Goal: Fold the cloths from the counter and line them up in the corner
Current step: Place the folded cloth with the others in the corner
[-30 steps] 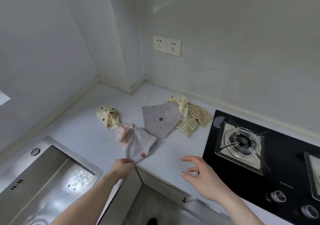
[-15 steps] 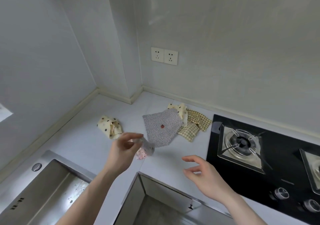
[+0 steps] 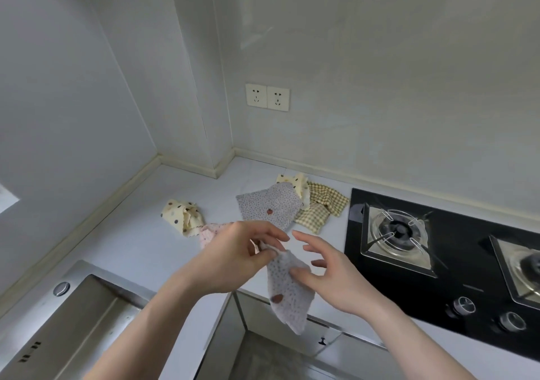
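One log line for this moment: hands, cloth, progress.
left hand: pinches grey spotted cloth top corner | right hand: touches its edge | cloth: hanging, unfolded | other cloths: unfolded on counter

Two bare forearms are seen entering from the lower edge of the head view; no sleeve, cuff or glove is worn on either as far as the frame reaches. The left hand [image 3: 233, 251] is shown uncovered, with no ring, watch or band seen on its fingers or wrist; the right hand [image 3: 330, 274] is likewise uncovered, its wrist unadorned. Short, unpainted nails are seen on the fingertips [image 3: 295, 234] of the right hand; the nails of the left hand are mostly turned away and cannot be judged. Nothing more of the person is shown beyond the two arms.
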`<state>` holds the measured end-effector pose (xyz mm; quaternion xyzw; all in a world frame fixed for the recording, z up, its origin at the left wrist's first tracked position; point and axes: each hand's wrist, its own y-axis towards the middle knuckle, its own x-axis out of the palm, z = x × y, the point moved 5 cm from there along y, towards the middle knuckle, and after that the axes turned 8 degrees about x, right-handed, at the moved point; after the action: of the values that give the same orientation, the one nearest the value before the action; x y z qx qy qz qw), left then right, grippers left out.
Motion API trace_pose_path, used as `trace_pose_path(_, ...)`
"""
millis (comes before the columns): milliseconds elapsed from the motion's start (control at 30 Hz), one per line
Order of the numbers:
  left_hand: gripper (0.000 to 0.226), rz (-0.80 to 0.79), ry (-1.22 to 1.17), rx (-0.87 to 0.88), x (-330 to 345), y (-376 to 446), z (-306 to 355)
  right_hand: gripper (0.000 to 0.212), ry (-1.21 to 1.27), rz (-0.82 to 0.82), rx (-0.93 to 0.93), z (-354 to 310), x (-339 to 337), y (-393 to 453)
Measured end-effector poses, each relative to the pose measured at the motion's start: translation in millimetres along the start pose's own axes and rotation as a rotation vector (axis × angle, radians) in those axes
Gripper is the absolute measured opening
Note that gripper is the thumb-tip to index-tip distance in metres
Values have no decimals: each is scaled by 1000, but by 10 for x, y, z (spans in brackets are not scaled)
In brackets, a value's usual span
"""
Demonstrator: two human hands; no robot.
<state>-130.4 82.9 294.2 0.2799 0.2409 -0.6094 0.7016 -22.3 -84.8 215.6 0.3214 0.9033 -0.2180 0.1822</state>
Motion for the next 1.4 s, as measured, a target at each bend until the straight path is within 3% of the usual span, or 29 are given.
trace_pose_path(133,24,-31,31,38,50,32,34,13,-71,9,5,-18,-42,-39)
trace_pose_path(200,20,-16,64,37,74,33,-18,3,-58,63,9,22,-94,-89)
trace_pose_path(400,4,11,157,12,187,32,-165,12,-11,191,55,188,-215,-225)
trace_pose_path(467,10,3,157,32,232,49,-182,20,55,171,56,220,-217,-269)
trace_pose_path(600,9,2,24,82,286,107,-119,32,101,161,46,232,-254,-334)
trace_pose_path(800,4,-116,-296,-31,467,128,-52,41,119,202,23,242,-269,-326)
trace_pose_path(1067,20,-48,-100,-101,661,76,-276,48,6,187,45,367,-246,-262)
trace_pose_path(1233,6,39,-152,-150,675,117,-352,40,-44,220,67,390,-316,-273)
trace_pose_path(1400,13,103,-172,-213,702,187,-453,22,-122,230,102,475,-481,-291)
